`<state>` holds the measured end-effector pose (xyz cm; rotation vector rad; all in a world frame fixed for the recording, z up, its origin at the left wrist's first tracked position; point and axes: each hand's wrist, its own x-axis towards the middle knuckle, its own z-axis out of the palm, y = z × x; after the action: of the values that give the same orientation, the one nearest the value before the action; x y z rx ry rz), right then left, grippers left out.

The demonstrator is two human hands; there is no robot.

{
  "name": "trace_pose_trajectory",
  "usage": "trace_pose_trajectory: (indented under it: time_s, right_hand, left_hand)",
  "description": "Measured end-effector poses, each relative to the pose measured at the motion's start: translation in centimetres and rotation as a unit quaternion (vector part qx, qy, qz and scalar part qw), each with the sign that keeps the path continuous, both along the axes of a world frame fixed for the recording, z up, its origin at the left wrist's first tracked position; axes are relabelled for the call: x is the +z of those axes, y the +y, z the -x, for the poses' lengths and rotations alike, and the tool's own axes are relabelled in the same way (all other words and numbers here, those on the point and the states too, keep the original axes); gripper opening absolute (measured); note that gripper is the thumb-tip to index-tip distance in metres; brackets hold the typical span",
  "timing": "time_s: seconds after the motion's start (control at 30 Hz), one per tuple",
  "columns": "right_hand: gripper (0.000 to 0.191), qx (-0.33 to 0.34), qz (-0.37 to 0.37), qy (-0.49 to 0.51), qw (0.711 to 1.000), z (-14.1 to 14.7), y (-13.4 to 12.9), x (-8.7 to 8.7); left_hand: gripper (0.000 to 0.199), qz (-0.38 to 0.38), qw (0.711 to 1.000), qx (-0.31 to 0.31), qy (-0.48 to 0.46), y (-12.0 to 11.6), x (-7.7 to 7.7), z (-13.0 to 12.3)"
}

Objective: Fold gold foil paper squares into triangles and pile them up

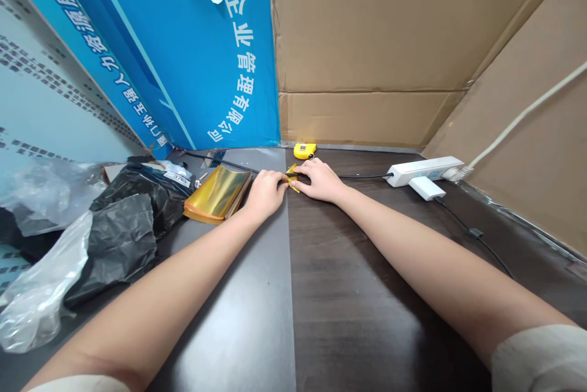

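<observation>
Gold foil, a small strip of it (291, 170), pinched right there between the fingertips of the left hand (266, 193) and the right hand (320, 180), both curled nearly shut over the dark wooden table (362, 294)! Just left, a gold-faced stack of foil sheets (217, 193) lies on a grey mat (270, 294), black plastic bags (123, 239) beyond it, and a white power strip (424, 170) sits off to the right.

Black plastic bags (123, 239) and a clear plastic bag (39, 196) heap on the left, under a blue banner (183, 55) with white lettering; a white power strip (424, 170) and small yellow case (305, 150) lie on a dark wood tabletop (353, 300) before cardboard panels (367, 43)
</observation>
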<state>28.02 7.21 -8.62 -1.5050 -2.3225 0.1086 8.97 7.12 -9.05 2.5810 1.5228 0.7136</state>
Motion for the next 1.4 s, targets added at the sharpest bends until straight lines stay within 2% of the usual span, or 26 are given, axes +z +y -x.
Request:
trace_pose_trajectory:
  time_s: [0.47,1.13,1.4]
  right_hand:
    - [0.040,0.000,0.001,0.025,1.000,0.2,0.0,-0.7]
    - [0.036,0.008,0.002,0.040,0.999,0.3,0.0,-0.5]
    - [0.035,0.014,-0.016,0.046,0.999,0.0,0.3,-1.1]
  left_hand:
    - [0.017,0.005,1.000,-0.001,0.001,0.0,-0.2,0.0]
    - [0.015,0.005,1.000,0.026,-0.005,-0.4,0.1,0.0]
    - [0.024,0.003,1.000,0.009,0.023,-0.4,0.2,0.0]
